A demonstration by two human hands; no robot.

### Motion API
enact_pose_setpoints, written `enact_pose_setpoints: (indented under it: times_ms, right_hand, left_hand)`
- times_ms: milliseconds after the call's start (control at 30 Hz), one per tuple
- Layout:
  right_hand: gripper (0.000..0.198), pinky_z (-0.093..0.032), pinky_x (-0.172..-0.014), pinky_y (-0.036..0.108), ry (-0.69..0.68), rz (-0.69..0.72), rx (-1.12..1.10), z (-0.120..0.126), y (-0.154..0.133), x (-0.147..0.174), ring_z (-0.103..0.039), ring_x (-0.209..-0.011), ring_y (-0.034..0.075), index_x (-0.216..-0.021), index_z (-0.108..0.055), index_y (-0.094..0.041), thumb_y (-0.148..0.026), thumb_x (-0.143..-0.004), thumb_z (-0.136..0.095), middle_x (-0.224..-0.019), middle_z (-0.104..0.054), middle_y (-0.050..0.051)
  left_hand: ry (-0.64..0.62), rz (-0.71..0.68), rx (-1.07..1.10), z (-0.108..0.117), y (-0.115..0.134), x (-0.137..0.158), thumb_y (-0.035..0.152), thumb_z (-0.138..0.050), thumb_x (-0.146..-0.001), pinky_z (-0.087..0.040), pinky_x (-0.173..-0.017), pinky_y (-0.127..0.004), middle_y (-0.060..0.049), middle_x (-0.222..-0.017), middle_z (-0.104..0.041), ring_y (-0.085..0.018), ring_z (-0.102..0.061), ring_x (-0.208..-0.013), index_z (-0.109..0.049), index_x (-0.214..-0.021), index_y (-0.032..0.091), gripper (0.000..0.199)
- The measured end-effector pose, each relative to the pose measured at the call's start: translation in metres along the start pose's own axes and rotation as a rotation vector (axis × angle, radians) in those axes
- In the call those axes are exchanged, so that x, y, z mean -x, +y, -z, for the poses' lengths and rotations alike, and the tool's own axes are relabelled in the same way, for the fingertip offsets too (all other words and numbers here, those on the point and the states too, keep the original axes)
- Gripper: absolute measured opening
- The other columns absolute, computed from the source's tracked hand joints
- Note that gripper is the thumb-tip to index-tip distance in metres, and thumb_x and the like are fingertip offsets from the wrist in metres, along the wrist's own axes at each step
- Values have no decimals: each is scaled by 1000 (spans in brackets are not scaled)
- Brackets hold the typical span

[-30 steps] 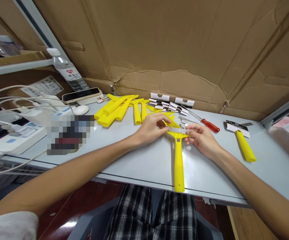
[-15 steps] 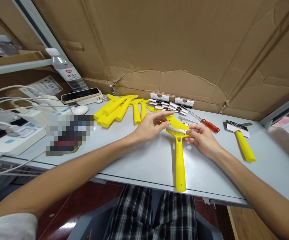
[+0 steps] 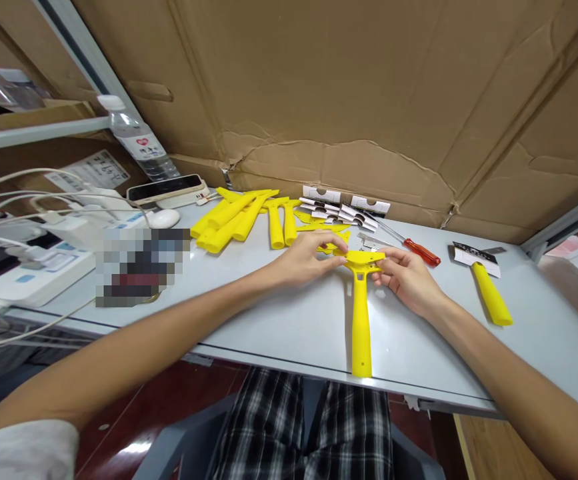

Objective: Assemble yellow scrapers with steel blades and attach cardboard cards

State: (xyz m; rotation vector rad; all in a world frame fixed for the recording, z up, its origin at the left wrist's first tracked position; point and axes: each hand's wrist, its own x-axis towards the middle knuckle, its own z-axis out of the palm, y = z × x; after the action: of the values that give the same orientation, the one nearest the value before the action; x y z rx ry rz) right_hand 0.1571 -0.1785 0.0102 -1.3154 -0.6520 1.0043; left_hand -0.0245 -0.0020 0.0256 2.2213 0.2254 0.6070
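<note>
A yellow plastic scraper (image 3: 361, 320) lies on the table in front of me, its handle pointing toward me. A yellow cover plate (image 3: 363, 256) sits over its wide head. My left hand (image 3: 309, 259) is closed, thumb and fingers pinching the left end of the plate. My right hand (image 3: 409, 275) is closed on the right end of the scraper's head, with its thumb on top. Beyond the hands are more yellow plates (image 3: 321, 228) and thin metal blades (image 3: 369, 242). The blade on the held scraper is not visible now.
Several yellow scraper handles (image 3: 239, 217) are piled at the back left. White-and-black card sleeves (image 3: 321, 195) and a red screwdriver (image 3: 421, 253) lie at the back. A sleeved scraper (image 3: 491, 293) rests on the right. Left are a power strip (image 3: 33, 277), phone (image 3: 166, 190) and water bottle (image 3: 141, 143).
A yellow cover plate has come down over the scraper's head, hiding the pale metal blade that showed there before. My left fingers have curled in more; my right hand has barely moved.
</note>
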Motion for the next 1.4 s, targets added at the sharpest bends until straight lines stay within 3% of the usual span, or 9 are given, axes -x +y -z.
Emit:
enact_pose_setpoints:
  times_ms: [100, 233, 367, 433, 633, 1000, 1200, 1400]
  right_hand:
    - [56, -55, -65, 28, 5, 7, 7, 1, -1, 1, -65, -72, 13, -104, -64, -13, -36, -62, -91, -105, -69, 12]
    - [58, -55, -65, 29, 15, -1, 8, 0, -2, 1, -65, -72, 14, -106, -63, -13, -36, -62, -91, -106, -69, 12]
    - [62, -55, -65, 29, 22, -1, -3, -1, -1, 1, -65, -72, 14, -109, -61, -14, -37, -61, -93, -105, -69, 11]
    - [61, -55, -65, 30, 20, 1, -5, -1, -1, 1, -65, -72, 14, -108, -61, -14, -37, -61, -93, -105, -69, 11]
    - [56, -56, -68, 30, -24, 3, -31, 2, 1, 0, -67, -73, 15, -109, -64, -14, -34, -65, -91, -108, -69, 12]
    - [53, -60, -71, 30, -16, -7, -58, 4, 4, -2, -68, -76, 15, -114, -67, -14, -40, -74, -89, -109, -69, 11]
    - [39, -62, -69, 31, -17, -11, -96, 6, 4, -3, -70, -77, 17, -112, -68, -12, -40, -86, -76, -104, -68, 12]
    - [42, -62, -69, 32, -33, -12, -99, 6, 4, -4, -71, -77, 19, -110, -69, -11, -38, -80, -82, -108, -69, 14]
  left_hand:
    - [-50, 12, 75, -1, -6, -3, 29, -76, -89, -53, -106, -46, -10, -125, -76, -25, -69, -120, -76, -109, 20, 22]
    - [-35, 146, 277, -4, -12, -5, 28, -78, -88, -58, -102, -43, -12, -128, -74, -23, -73, -113, -71, -118, 19, 32]
    - [-92, 387, 572, -7, -15, -5, 34, -75, -93, -65, -77, -39, -11, -96, -79, -20, -78, -79, -66, -118, 18, 31]
    - [-118, 434, 654, -7, -16, -4, 35, -78, -91, -64, -70, -36, -9, -83, -78, -19, -76, -72, -68, -116, 18, 32]
    - [-96, 402, 587, -4, -16, -6, 34, -83, -86, -60, -63, -31, -7, -78, -78, -15, -72, -61, -77, -114, 15, 35]
    - [-98, 396, 568, -3, -16, -6, 32, -84, -86, -61, -69, -33, -7, -78, -78, -15, -72, -64, -82, -106, 16, 26]
    - [-110, 410, 527, 0, -12, -7, 29, -83, -86, -59, -71, -30, -7, -76, -77, -14, -70, -65, -82, -111, 12, 30]
    - [-125, 390, 507, 0, -13, -6, 27, -80, -88, -57, -70, -29, -8, -76, -77, -14, -70, -65, -81, -110, 11, 27]
